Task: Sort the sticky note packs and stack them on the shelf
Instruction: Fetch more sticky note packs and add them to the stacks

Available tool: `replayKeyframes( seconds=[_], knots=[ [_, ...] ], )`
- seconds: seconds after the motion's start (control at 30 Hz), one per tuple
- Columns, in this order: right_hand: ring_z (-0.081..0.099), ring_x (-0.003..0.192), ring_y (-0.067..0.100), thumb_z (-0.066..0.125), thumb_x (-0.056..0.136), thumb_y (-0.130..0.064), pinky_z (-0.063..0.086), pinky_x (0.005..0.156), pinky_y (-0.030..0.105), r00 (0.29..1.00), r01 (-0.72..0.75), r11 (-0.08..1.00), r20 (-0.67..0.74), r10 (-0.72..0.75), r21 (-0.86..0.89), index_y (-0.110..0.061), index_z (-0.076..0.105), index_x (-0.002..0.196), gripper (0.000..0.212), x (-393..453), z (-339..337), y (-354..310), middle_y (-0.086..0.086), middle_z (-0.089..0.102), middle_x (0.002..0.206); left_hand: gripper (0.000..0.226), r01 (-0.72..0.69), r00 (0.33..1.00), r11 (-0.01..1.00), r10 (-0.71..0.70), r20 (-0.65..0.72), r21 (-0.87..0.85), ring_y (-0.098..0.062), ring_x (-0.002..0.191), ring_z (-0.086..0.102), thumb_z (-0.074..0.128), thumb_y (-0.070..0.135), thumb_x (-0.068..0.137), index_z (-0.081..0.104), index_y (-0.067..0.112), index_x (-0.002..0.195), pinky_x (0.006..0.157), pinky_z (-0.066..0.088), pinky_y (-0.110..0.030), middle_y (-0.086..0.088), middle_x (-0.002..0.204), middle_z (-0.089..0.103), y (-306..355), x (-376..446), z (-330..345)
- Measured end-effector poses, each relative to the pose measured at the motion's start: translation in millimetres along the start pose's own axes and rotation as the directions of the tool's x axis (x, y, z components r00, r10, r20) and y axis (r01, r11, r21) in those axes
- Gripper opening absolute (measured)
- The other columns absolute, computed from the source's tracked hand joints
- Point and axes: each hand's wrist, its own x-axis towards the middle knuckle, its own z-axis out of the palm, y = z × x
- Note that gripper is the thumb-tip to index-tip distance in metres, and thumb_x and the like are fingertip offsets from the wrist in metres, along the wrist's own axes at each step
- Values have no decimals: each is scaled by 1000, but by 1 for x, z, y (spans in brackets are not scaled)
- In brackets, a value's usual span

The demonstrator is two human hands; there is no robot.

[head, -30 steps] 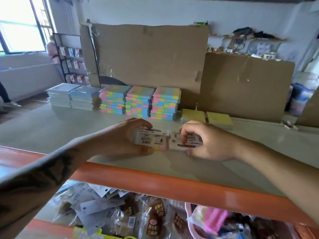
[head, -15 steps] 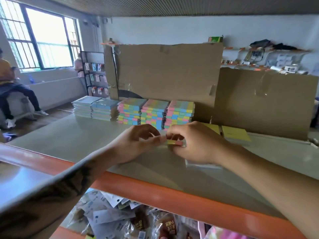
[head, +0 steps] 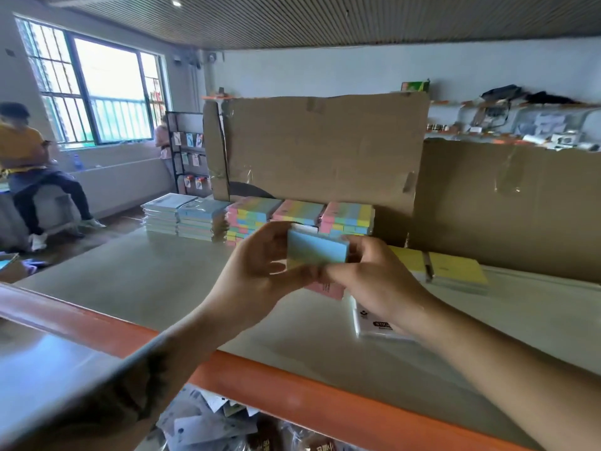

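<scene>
One sticky note pack [head: 316, 251], blue face toward the camera, held above the shelf board [head: 169, 281] between both hands and touching neither board nor stacks; a pink edge shows below it, so a second pack may sit behind, though that cannot be told for certain
Left hand [head: 260, 275]: fingers curled round the pack's left end, thumb under its lower edge
Right hand [head: 374, 281]: fingers curled on the right end, thumb meeting the left thumb below
Step in hand, by judgement: sorting, with the pack being squared or checked before it joins a stack
Next move, by judgement: carry it forward and set it flat on a stack of matching kind; the blue face does not plainly match any row, so the choice needs care
Rainbow stacks [head: 300, 216]: three, side by side, just behind the pack, backed against the cardboard sheet [head: 325, 148]
Pale blue stacks [head: 185, 216]: two, left of the rainbow ones, near the board's far left edge
Yellow pads [head: 455, 271]: low, right of the hands, against a second cardboard panel [head: 507, 203]
Loose wrapped pack [head: 374, 323]: flat on the board under the right wrist
Open room: bare board left and in front of the hands; orange front rail [head: 292, 395] close below the forearms; cardboard closes off the rear
</scene>
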Motion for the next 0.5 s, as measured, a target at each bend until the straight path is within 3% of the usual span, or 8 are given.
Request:
replayKeyframes(
  seconds=[0.07, 0.13, 0.2, 0.3, 0.43, 0.5],
  knots=[
    [58, 60, 7, 81, 84, -19, 42, 60, 25, 1000, -20, 1000, -10, 20, -17, -16, 74, 85, 7, -2, 0, 3, 6, 69, 70, 70, -73, 997, 977, 73, 7, 201, -15, 118, 64, 84, 42, 63, 59, 27, 128, 102, 49, -54, 8, 121, 70, -2, -4, 5],
    [43, 44, 4, 81, 86, -22, 34, 50, 23, 998, -33, 999, -55, 31, -22, -24, 71, 68, 21, -3, -4, 3, -5, 56, 53, 88, -89, 996, 920, 89, 19, 382, 0, 128, 52, 78, 52, 60, 46, 41, 141, 106, 46, -39, 22, 131, 60, -3, -9, 8],
    [41, 37, 1, 79, 89, -19, 31, 43, 15, 994, -28, 999, -109, 31, 30, -28, 68, 55, 36, -5, -7, 2, -15, 51, 45, 105, -74, 997, 858, 83, 6, 508, 7, 130, 43, 81, 55, 61, 31, 44, 153, 104, 41, -27, 28, 140, 49, -1, -15, 13],
    [48, 40, -3, 80, 89, -20, 32, 43, 10, 992, -7, 996, -123, 18, 87, -27, 71, 64, 27, -8, -4, 0, -17, 56, 47, 106, -73, 990, 769, 131, -45, 635, 8, 121, 39, 86, 56, 65, 30, 40, 153, 97, 36, -20, 25, 140, 43, 5, -17, 20],
    [39, 39, 1, 80, 89, -30, 30, 44, 13, 992, -11, 999, -127, 17, 50, -34, 66, 46, 45, -8, 3, 3, -15, 46, 43, 89, -95, 967, 660, 240, -89, 746, -4, 112, 49, 84, 55, 65, 45, 35, 142, 91, 42, -26, 16, 128, 49, 10, -16, 20],
    [39, 40, 7, 76, 91, -41, 33, 44, 22, 995, 22, 999, -100, -26, -36, -28, 73, 63, 31, -7, 4, 4, -10, 48, 45, 84, -102, 970, 630, 234, -63, 770, -11, 110, 53, 82, 51, 63, 49, 35, 139, 92, 47, -31, 13, 125, 51, 14, -13, 16]
  ],
)
